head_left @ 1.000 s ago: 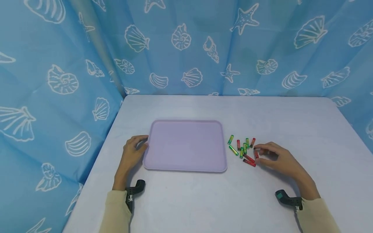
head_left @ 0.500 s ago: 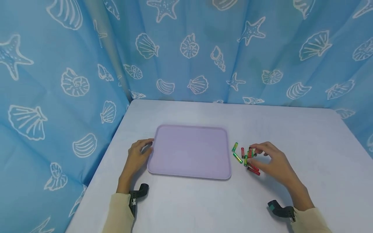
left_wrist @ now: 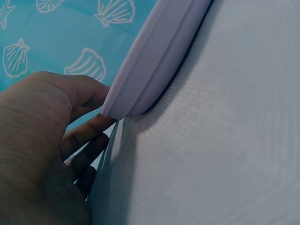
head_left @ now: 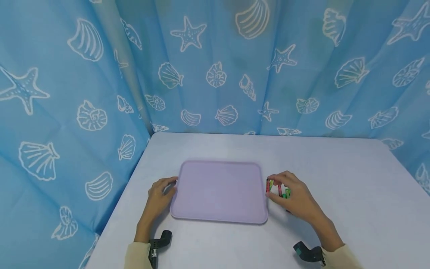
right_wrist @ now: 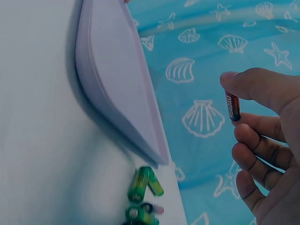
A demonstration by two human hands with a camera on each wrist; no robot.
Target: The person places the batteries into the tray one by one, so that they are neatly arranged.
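My left hand (head_left: 158, 196) holds the left edge of a lilac tray (head_left: 219, 192). In the left wrist view its thumb and index finger (left_wrist: 89, 129) meet the tray's rim (left_wrist: 140, 70), the other fingers loosely bent. My right hand (head_left: 297, 196) pinches a red and black battery (head_left: 267, 185) between thumb and fingertips, just off the tray's right edge. In the right wrist view this battery (right_wrist: 232, 107) shows white lettering. Below and behind the right hand lie green batteries (head_left: 287, 192) and a red one (head_left: 280, 190), partly hidden by it.
A white table (head_left: 215, 244) carries the tray and the batteries. A blue curtain (head_left: 215, 97) with white shell prints hangs behind it and along its left side. Dark wrist cameras (head_left: 307, 252) are worn on both wrists.
My right hand has moved left with the red battery, over the loose batteries to the tray's right edge. The left hand stays at the tray. The head view has shifted slightly.
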